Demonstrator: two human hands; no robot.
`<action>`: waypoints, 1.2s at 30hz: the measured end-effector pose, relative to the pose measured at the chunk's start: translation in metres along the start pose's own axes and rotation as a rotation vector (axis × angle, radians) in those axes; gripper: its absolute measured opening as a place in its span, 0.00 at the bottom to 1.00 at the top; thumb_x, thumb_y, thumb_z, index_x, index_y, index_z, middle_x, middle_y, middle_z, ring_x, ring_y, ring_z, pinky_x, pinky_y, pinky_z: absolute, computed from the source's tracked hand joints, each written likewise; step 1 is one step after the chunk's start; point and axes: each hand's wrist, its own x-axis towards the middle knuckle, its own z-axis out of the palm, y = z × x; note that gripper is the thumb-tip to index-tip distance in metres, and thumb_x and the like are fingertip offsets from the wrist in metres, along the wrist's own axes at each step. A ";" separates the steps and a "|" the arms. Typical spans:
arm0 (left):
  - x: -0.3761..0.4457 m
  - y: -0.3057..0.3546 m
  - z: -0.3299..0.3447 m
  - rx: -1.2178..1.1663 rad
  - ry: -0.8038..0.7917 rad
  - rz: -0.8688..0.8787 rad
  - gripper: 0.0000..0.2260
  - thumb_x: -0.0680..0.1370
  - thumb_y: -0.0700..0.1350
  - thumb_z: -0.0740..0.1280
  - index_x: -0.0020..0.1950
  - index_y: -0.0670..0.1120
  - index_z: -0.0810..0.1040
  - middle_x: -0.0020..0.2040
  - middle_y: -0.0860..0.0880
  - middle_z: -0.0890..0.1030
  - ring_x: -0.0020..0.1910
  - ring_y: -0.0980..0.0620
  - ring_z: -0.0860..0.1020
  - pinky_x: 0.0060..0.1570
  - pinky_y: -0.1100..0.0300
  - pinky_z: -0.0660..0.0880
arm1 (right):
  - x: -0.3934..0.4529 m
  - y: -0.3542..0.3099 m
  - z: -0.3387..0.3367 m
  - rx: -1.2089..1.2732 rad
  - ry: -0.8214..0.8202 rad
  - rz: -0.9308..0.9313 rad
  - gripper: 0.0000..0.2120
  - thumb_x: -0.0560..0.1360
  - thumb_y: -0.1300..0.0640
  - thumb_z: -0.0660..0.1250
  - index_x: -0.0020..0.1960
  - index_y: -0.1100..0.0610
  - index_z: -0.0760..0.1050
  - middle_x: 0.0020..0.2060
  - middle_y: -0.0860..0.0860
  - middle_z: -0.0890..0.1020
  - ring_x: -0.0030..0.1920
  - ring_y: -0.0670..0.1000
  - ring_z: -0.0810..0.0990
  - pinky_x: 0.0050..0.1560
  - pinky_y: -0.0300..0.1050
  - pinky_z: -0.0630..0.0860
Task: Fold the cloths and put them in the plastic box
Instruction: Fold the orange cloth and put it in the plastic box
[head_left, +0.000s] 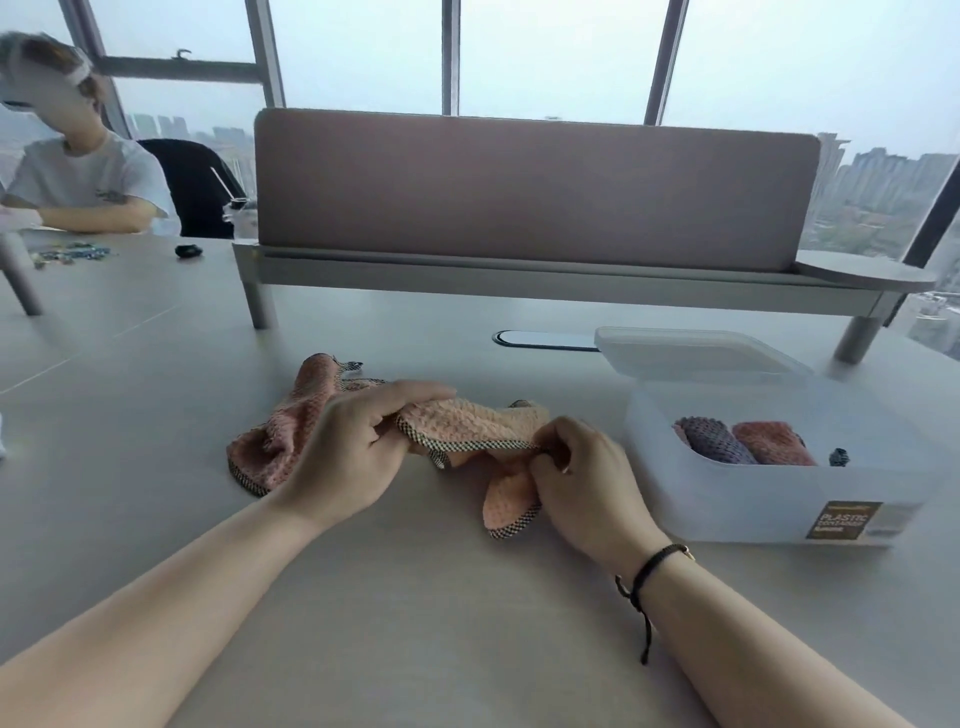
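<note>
Peach cloth (467, 426), just left of the plastic box (769, 499), is being stretched between my left hand (348, 447) and right hand (582, 478), both pinching its checked hem to straighten a fold.

A peach waffle-textured cloth (467, 423) has black-and-white checked edging. The translucent plastic box (769, 499) holds purple (714, 441) and coral (774, 441) cloths and bears a brown label (844, 519). The surface (415, 597) is pale beige.

Soft window daylight, slight edge distortion
</note>
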 end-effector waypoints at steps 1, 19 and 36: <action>0.002 0.003 -0.005 0.000 -0.039 -0.020 0.22 0.71 0.29 0.65 0.57 0.50 0.83 0.50 0.56 0.85 0.51 0.64 0.81 0.51 0.66 0.78 | 0.000 -0.003 -0.001 0.067 0.017 0.055 0.07 0.73 0.62 0.62 0.44 0.51 0.75 0.39 0.47 0.81 0.41 0.49 0.76 0.35 0.31 0.65; 0.057 0.076 -0.087 -0.723 -0.061 -0.430 0.10 0.74 0.45 0.70 0.50 0.40 0.82 0.43 0.45 0.84 0.39 0.51 0.81 0.38 0.63 0.79 | 0.022 -0.102 -0.120 0.114 0.060 -0.253 0.07 0.71 0.48 0.75 0.42 0.51 0.82 0.32 0.50 0.83 0.29 0.43 0.75 0.34 0.40 0.71; -0.012 -0.054 -0.009 0.104 -0.148 -0.522 0.00 0.76 0.46 0.72 0.46 0.51 0.82 0.43 0.55 0.84 0.46 0.57 0.81 0.48 0.64 0.72 | 0.010 0.014 0.000 -0.594 -0.144 -0.027 0.22 0.79 0.38 0.55 0.59 0.53 0.73 0.55 0.51 0.75 0.58 0.55 0.76 0.54 0.50 0.73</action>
